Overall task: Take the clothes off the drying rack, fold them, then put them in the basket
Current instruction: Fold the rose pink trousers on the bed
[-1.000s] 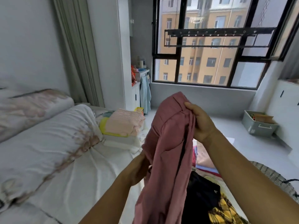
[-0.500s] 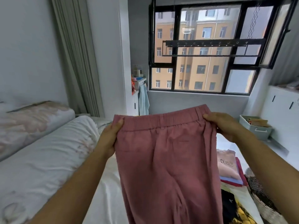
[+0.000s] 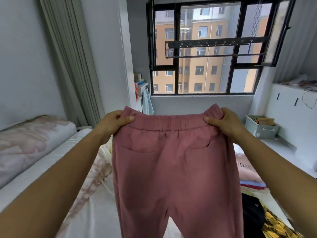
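L side first: the bed [image 3: 34, 169] ran along the left, w/ sheet showing under my arms. Left hand [image 3: 113, 121] was clamped on the L end of the waistband, thumb on the near face, fingers curled behind.

Between the hands the trousers [image 3: 176, 169] hung spread flat in the air, pocket side toward me, waistband level and pulled side to side. Their long axis ran straight down from the hands. The legs dropped out of the bottom of frame, so I couldn't tell whether the cuffs touched the bed. Above and behind them, the rack [image 3: 214, 48] at the window looked bare.

Right hand [image 3: 224, 122] gripped the R end the same way, thumb in front, at approx. the same height. Neither hand was nearer; each held its own corner, w/ the cloth directly below both.

Far R on the bed lay a folded pile [image 3: 247, 170], then a loose black garment [image 3: 252, 210]. Basket: not seen for sure.

My read: folding was just starting. Next move prob. takes one hand across to the other, laying leg on leg, w/ both corners level so the seams line up.
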`<state>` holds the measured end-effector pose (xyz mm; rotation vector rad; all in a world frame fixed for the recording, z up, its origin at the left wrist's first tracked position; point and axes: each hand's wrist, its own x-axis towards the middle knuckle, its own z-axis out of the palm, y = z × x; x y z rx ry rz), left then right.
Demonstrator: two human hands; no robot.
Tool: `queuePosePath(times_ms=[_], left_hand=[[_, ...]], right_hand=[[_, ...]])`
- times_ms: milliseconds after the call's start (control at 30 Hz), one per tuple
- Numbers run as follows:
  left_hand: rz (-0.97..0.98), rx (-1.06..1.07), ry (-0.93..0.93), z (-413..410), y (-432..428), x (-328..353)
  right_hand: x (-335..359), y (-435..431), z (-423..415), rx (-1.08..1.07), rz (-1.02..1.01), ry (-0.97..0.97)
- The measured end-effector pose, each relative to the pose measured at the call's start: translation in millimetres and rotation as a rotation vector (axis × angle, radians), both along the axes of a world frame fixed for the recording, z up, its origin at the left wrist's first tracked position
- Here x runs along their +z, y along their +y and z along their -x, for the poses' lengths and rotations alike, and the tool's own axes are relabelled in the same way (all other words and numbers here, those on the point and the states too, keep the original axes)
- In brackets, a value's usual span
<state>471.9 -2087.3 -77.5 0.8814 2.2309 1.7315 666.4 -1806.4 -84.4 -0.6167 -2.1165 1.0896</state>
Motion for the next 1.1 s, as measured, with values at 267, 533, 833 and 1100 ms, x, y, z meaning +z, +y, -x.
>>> queuePosePath(times_ms=[267, 533, 833, 1100], left_hand=[[0.015, 0.163, 0.156, 37.0, -19.8, 13.3], [-0.001, 0.414, 0.163, 49.0, 1.7, 19.1], [-0.276, 0.238, 0.259, -21.9, 64.5, 54.7], [-0.155, -0.024, 0.416, -32.1, 84.6, 33.8]], right_hand=[[32.4, -33.1, 38.2, 0.052, 0.008, 0.052], [36.4, -49.5, 79.4, -0.056, 0.125, 0.051], [77.6, -86.5, 109.1, 0.244, 0.328, 0.226], [76.7, -92.2, 109.9, 0.448, 0.484, 0.201]])
